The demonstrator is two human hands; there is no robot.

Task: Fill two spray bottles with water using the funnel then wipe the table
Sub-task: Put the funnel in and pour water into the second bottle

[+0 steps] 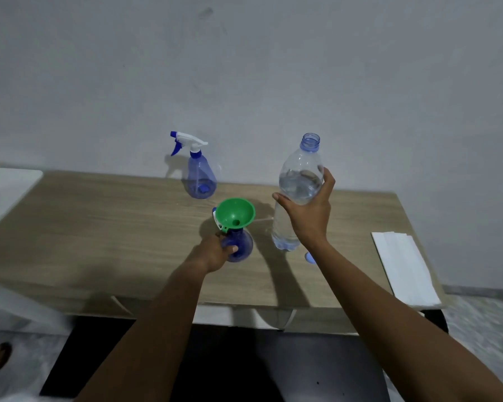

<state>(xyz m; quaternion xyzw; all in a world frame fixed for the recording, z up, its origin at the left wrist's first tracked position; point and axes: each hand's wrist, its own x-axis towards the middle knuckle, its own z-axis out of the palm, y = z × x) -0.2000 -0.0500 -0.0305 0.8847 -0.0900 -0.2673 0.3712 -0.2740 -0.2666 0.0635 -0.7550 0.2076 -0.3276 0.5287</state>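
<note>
A blue spray bottle (240, 245) stands mid-table with a green funnel (235, 213) seated in its neck; my left hand (215, 252) grips its round body. Its white spray head (216, 219) lies partly hidden behind the funnel. My right hand (310, 211) holds a clear uncapped water bottle (298, 181) upright, just right of the funnel, partly filled with water. A second blue spray bottle (199, 175) with its white trigger head on stands at the back near the wall.
The wooden table (99, 227) stands against a grey wall. A folded white cloth (404, 268) lies at the right edge. A light blue bottle cap (310, 258) rests behind my right forearm. A white surface (3, 187) adjoins the table's left end.
</note>
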